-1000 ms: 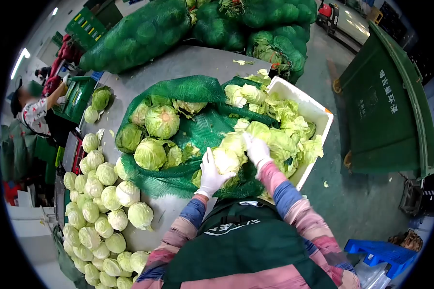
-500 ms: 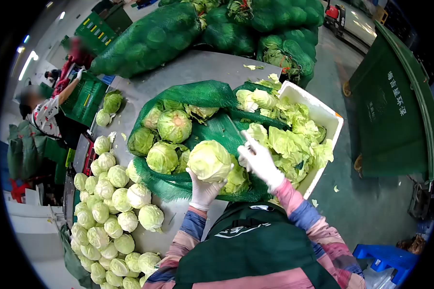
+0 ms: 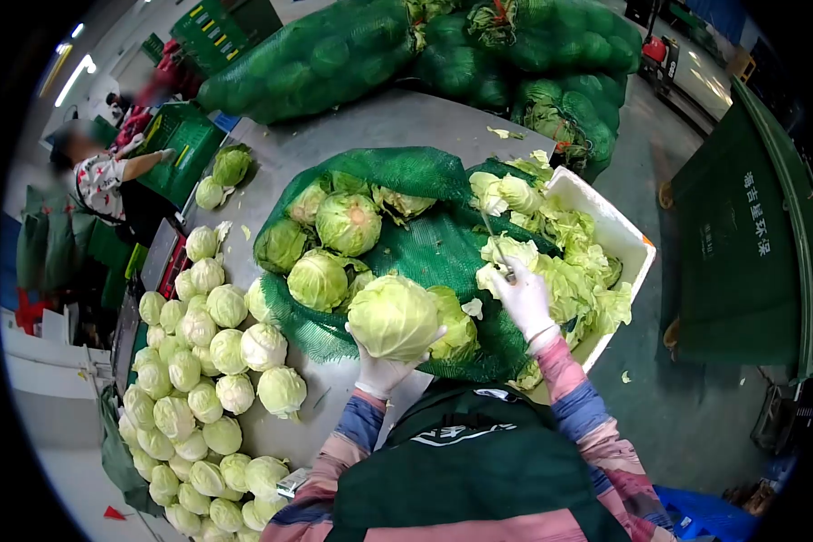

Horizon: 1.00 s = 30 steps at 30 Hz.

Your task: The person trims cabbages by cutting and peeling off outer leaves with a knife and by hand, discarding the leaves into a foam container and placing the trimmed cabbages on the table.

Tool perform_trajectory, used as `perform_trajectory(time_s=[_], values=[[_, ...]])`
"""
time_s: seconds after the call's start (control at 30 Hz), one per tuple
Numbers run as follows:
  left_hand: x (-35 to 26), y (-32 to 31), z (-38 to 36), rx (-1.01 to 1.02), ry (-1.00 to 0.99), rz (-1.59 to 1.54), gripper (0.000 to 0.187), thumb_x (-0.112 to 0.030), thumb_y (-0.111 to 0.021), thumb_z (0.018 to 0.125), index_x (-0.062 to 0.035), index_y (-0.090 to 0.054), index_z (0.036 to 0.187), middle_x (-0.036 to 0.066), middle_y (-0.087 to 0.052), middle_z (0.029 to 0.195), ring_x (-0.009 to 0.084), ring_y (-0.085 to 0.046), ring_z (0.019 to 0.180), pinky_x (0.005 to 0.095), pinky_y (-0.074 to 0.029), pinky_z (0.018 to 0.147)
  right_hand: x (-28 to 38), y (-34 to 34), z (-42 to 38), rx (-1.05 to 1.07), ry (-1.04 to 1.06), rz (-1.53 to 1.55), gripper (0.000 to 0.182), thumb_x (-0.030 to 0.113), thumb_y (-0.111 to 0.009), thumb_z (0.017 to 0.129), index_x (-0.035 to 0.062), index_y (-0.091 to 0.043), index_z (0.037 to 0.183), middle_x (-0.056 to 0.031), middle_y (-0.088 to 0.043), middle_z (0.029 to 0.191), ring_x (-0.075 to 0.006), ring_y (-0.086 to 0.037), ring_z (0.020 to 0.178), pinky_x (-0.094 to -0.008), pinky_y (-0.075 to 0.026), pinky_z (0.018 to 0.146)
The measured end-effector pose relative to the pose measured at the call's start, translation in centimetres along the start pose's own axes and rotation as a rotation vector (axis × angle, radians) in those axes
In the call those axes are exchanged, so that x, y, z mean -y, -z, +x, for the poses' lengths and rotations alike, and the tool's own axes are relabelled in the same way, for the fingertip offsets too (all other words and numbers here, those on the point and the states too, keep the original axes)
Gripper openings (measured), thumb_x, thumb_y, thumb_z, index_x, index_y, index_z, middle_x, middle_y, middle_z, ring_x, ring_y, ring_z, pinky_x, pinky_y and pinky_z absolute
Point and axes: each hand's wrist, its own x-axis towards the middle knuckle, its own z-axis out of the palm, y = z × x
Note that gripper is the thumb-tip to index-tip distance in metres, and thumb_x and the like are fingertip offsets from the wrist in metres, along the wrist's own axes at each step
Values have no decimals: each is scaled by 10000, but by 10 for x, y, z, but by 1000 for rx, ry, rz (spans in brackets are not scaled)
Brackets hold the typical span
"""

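A pale green cabbage (image 3: 393,318) rests in my left hand (image 3: 384,369), whose white-gloved fingers wrap round its underside. My right hand (image 3: 522,298), also gloved, is closed on a thin-bladed knife (image 3: 490,230) pointing up and away from me, beside the loose leaves. Under both hands spreads an opened green mesh bag (image 3: 425,248) with several cabbages (image 3: 348,224) inside it. Right of it, a white foam box (image 3: 637,248) is heaped with cut-off cabbage leaves (image 3: 565,280).
Many peeled cabbages (image 3: 230,352) are piled at the left of the metal table (image 3: 352,131). Full mesh sacks (image 3: 325,59) lie along its far side. A large green bin (image 3: 741,235) stands at the right. A co-worker (image 3: 104,185) handles a green crate (image 3: 181,154) at far left.
My right hand has moved right and slightly down with the knife, away from the cabbage. The cabbage in my left hand has come closer to the camera. The view has shifted a little.
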Motion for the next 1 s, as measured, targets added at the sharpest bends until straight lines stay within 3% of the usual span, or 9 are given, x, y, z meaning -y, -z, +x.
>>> perform_trajectory(time_s=[0.07,0.2,0.4,0.5,0.53,0.6,0.63,0.87,1.0], values=[[2,-17,11,-48,15,188,920,-624,-628,816,-204,-200,1513,113,-312,1521,366,-290,1409,488,-433,1005,54,9,-15,182,-65,622,483,266,-709,878,58,-581,1295,-29,-681,917,-82,-586,654,-257,-506,631],[5,11,7,-106,13,164,851,-651,-570,831,-203,-265,1488,95,-376,1494,317,-323,1396,514,-432,996,95,8,-28,553,-113,512,490,233,-665,913,55,-534,1350,-44,-676,1007,-63,-587,646,-212,-483,584],[-23,-36,0,-32,19,-161,910,-782,-456,806,-217,-266,1494,180,-269,1537,438,-324,1365,541,-547,803,55,-3,-21,386,-212,448,170,189,-635,913,20,-618,909,-2,-594,636,-43,-489,433,-195,-340,371],[-81,-14,-30,60,-214,-150,902,-787,-384,834,-208,-218,1505,179,-240,1546,430,-317,1370,540,-522,874,30,-3,-19,308,-331,496,192,211,-624,920,20,-614,938,-16,-598,645,-63,-505,426,-199,-341,357],[-107,-19,-34,-217,-452,65,890,-784,-317,848,-186,-232,1501,172,-310,1511,362,-346,1369,498,-480,966,19,-2,-19,303,-339,508,205,221,-615,927,17,-617,951,-25,-606,656,-71,-513,426,-202,-347,353],[-160,-8,-71,-120,-644,429,819,-614,-503,887,-141,-200,1483,175,-388,1453,304,-410,1335,459,-417,1053,4,-4,-21,302,-342,519,220,230,-607,934,13,-619,964,-35,-614,667,-79,-521,427,-205,-353,350],[-193,3,-91,-405,-888,831,792,-385,-611,854,-115,-170,1454,178,-422,1419,295,-466,1272,451,-390,1074,0,-4,-24,304,-350,550,227,235,-602,939,12,-622,973,-38,-617,670,-81,-522,428,-206,-359,351],[-304,-43,-191,-476,-1444,-27,658,-465,-631,899,-47,-431,1366,155,-422,1425,290,-412,1300,421,-402,1092,-22,-21,-43,357,-419,570,266,274,-579,966,13,-613,1006,-52,-642,710,-83,-545,445,-209,-368,354],[-337,-16,-153,-506,-1181,143,674,-465,-622,907,-16,-419,1367,161,-456,1400,289,-392,1336,387,-386,1108,-15,-44,-53,493,-417,492,267,251,-571,969,10,-629,1071,-40,-660,723,-80,-556,454,-210,-364,350]])
